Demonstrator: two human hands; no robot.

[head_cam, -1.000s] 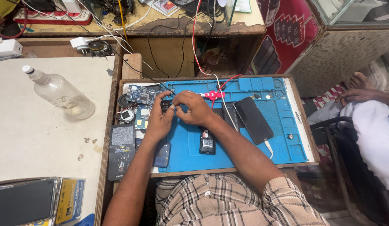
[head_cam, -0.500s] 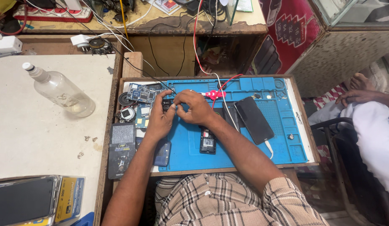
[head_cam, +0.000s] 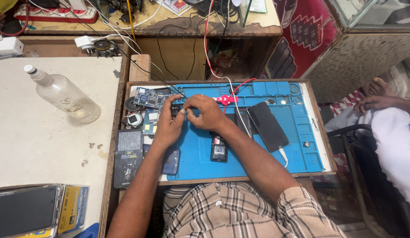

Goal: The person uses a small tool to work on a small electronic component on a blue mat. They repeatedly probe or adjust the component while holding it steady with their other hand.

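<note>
Pinching a small dark part point(head_cam: 175, 110) between them, the left hand point(head_cam: 168, 125) and right hand point(head_cam: 208, 113) meet fingertip to fingertip over the blue mat's point(head_cam: 258, 154) upper left; its long axis is hidden. Both forearms angle inward.

Wooden-framed work surface point(head_cam: 134, 72) carrying a blue repair mat point(head_cam: 258, 154); on the mat lie a black smartphone point(head_cam: 267, 126) and a small opened phone point(head_cam: 219, 149).

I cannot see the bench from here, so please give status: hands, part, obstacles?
Left hand and right hand pinch a small dark part together. Over blue mat. Circuit board close beside.
</note>
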